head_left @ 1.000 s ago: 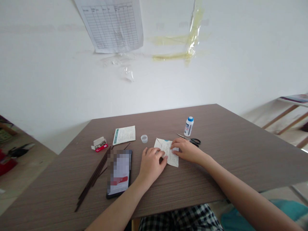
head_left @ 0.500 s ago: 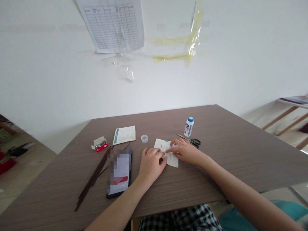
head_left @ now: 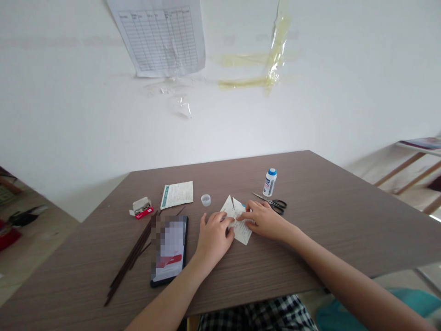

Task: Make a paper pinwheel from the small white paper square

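Note:
A folded sheet of handwritten white paper (head_left: 240,223) lies on the wood-grain table (head_left: 292,243), with two pointed flaps rising at its far end. My left hand (head_left: 214,234) grips its left side, and my right hand (head_left: 263,220) holds its right side with the fingers stretched across it. Part of the sheet is hidden under my fingers. Just beyond my right hand lie black-handled scissors (head_left: 272,203), and a white glue bottle with a blue cap (head_left: 270,182) stands behind them. A small translucent cap (head_left: 206,200) sits beyond my left hand.
Left of my hands lie a phone with a blurred screen (head_left: 168,250), several thin dark sticks (head_left: 131,259), a small red-and-white box (head_left: 141,208) and a printed card (head_left: 177,194). The table's far edge meets a white wall; the floor shows at both sides.
The paper has gone from lying nearly flat to showing two raised pointed flaps at its far end. Both hands have shifted slightly closer together on it.

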